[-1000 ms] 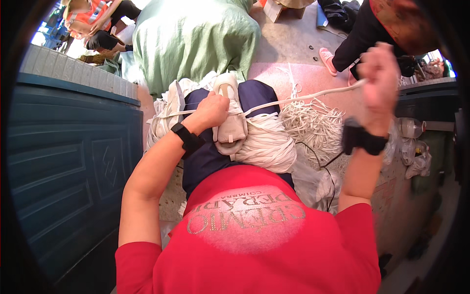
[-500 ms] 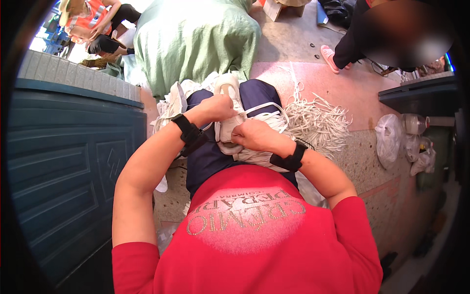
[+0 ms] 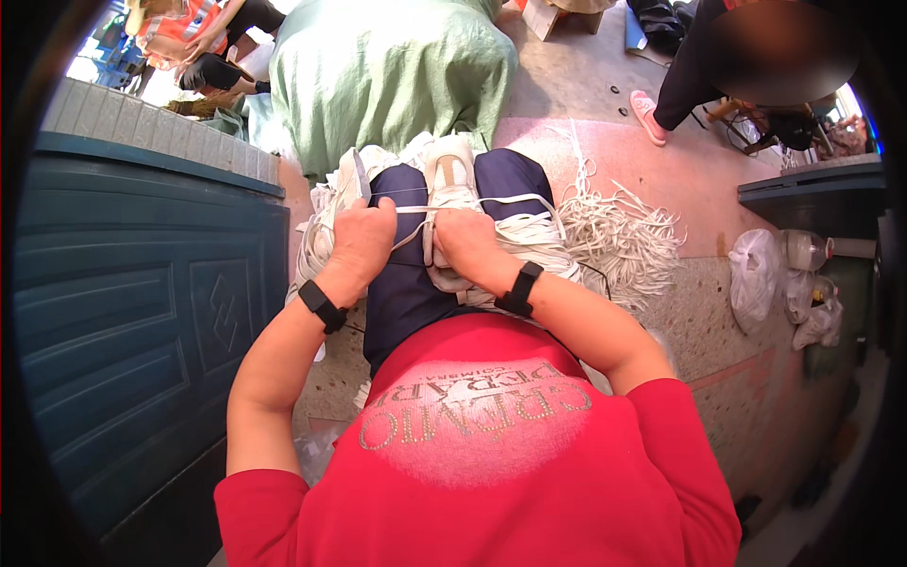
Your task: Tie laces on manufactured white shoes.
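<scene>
A white and beige sneaker (image 3: 451, 172) lies on my lap, its toe pointing away from me. My left hand (image 3: 364, 238) is closed on a white shoelace (image 3: 413, 209), which stretches taut toward the sneaker. Over the sneaker's near part, my right hand (image 3: 465, 244) is closed, its knuckles up; what its fingers hold is hidden. Another pale shoe (image 3: 351, 180) rests by my left knee. A bundle of white laces (image 3: 539, 238) drapes across my right thigh, and one loose lace loops out beside the sneaker.
White laces (image 3: 624, 241) lie heaped on the floor at right. Beyond my knees stands a bulky thing under a green cloth (image 3: 387, 71). A blue panelled cabinet (image 3: 142, 312) flanks my left; plastic bags (image 3: 753, 279) hang at right. Two people sit farther off.
My left hand has moved left and nearer my body, drawing the lace out straight. My right hand has turned knuckles up and shifted slightly over the sneaker.
</scene>
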The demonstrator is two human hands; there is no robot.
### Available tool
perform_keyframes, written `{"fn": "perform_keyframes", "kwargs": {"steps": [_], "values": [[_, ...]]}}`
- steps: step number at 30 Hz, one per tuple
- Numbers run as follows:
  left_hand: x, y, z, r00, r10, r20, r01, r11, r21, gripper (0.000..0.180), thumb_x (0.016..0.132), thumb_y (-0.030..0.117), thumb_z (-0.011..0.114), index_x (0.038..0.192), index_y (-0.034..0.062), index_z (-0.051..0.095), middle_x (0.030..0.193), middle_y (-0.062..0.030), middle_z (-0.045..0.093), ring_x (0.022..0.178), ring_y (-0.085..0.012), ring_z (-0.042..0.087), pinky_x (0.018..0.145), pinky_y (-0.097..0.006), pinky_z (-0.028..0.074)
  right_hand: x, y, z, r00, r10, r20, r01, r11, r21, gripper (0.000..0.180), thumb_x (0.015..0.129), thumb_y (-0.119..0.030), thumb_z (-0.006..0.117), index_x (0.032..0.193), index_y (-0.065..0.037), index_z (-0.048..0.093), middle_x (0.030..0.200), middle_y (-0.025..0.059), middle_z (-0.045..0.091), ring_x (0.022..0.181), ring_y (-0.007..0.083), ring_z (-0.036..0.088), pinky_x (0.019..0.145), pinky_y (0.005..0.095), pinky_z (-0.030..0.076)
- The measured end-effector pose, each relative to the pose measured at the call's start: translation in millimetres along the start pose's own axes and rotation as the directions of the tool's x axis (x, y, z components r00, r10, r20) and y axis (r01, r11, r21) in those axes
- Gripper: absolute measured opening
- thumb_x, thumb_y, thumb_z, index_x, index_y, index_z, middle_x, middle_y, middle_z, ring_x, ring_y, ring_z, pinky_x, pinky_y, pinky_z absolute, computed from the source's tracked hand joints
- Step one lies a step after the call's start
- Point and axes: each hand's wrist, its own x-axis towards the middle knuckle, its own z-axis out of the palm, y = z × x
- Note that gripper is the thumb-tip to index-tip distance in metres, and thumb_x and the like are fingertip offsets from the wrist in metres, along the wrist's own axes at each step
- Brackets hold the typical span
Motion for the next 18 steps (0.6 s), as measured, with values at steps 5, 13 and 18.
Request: {"fn": "perform_keyframes", "kwargs": {"steps": [5,13,18], "values": [[-4.0,1.6,-2.5,0.943,-0.328,-0.048,0.310,0.925,-0.222,0.009,0.077,0.010,0.050,0.084,0.0057,0.054,0.063,-0.0155,0.057,0.063,-0.0329,0.059,0.056,-0.044,0.047,2.3,-0.8,-0.8,0.979,-0.198,0.039,0.202,0.959,-0.197,0.015,0.069,-0.012,0.057,0.080,-0.001,0.057,0.071,0.0123,0.062,0.067,0.0262,0.063,0.056,0.0343,0.050],[-1.6,3.2,9.8,0.822,-0.563,-0.083,0.466,0.750,-0.470,0.016,0.083,0.015,0.046,0.089,0.0041,0.055,0.068,-0.0200,0.059,0.067,-0.0378,0.059,0.059,-0.047,0.046,-2.1,37.7,-189.1,0.896,-0.069,0.440,-0.443,-0.236,0.865,0.019,0.088,-0.027,0.046,0.073,-0.014,0.047,0.058,-0.0072,0.036,0.047,0.0011,0.029,0.038,0.0154,0.023],[16.8,40.7,22.9,0.939,-0.308,0.151,0.343,0.852,-0.396,0.014,0.080,0.014,0.045,0.078,0.0028,0.053,0.077,-0.0186,0.060,0.070,-0.0362,0.059,0.063,-0.046,0.048,-27.3,45.9,-365.1,0.930,-0.287,-0.231,0.026,-0.575,0.818,0.021,0.085,-0.005,0.038,0.065,-0.011,0.032,0.058,-0.0027,0.026,0.046,0.0057,0.020,0.038,0.0213,0.016]]}}
